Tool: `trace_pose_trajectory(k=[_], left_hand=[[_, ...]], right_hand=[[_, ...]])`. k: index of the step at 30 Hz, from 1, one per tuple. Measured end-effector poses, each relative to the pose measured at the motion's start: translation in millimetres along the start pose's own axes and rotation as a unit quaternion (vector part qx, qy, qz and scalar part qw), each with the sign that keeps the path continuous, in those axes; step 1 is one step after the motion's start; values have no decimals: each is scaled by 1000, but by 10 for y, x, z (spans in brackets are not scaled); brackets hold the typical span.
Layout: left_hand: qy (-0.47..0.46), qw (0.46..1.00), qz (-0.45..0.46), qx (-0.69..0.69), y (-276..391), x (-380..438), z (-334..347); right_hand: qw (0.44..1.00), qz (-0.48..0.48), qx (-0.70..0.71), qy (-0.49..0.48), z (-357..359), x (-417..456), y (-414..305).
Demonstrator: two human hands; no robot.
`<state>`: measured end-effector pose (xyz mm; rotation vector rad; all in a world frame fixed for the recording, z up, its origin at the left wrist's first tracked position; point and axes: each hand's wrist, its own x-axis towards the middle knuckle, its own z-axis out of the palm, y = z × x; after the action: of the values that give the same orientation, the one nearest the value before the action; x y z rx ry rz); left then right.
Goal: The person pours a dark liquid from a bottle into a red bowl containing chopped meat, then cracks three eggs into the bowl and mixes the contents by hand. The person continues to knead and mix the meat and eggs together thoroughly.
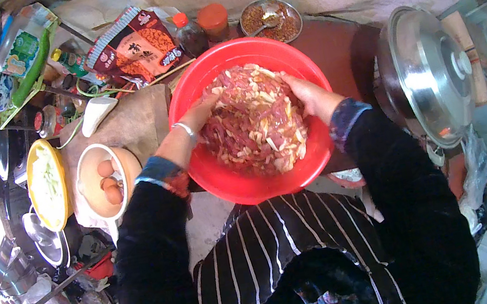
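Observation:
A wide red plastic basin [241, 51] stands in front of me, its near rim close to my striped apron. Inside lies a heap of raw sliced meat [253, 126] mixed with pale slices, glossy with liquid. My left hand [203, 110], with a silver bangle at the wrist, presses into the heap from the left. From the right, my right hand [309, 95] cups the other side, thumb on top. The fingers of both hands are partly buried in the meat, so their tips are mostly hidden.
Left of the basin are a wooden board [141, 116], a cream handled bowl with eggshells [110, 188] and a yellow bowl of cut vegetable [64, 182]. Behind stand a seasoning bag [134, 49], a dark bottle [191, 35] and a spice dish [286, 31]. A large lidded pot [429, 77] sits right.

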<state>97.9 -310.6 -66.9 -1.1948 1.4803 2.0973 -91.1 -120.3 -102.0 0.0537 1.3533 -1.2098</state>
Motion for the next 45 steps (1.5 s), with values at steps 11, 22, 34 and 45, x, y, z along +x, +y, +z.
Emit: trace_pose_trajectory(k=[11, 22, 34, 45], left_hand=[[-114, 983, 126, -72, 0, 215, 311], [-43, 882, 163, 440, 279, -563, -5], [151, 847, 200, 469, -628, -84, 370], [-123, 915, 352, 156, -71, -126, 808]], right_hand=[[978, -74, -56, -189, 349, 104, 70], [845, -3, -519, -127, 253, -958, -632], [651, -266, -711, -12, 729, 299, 101], [697, -181, -691, -67, 360, -695, -291]])
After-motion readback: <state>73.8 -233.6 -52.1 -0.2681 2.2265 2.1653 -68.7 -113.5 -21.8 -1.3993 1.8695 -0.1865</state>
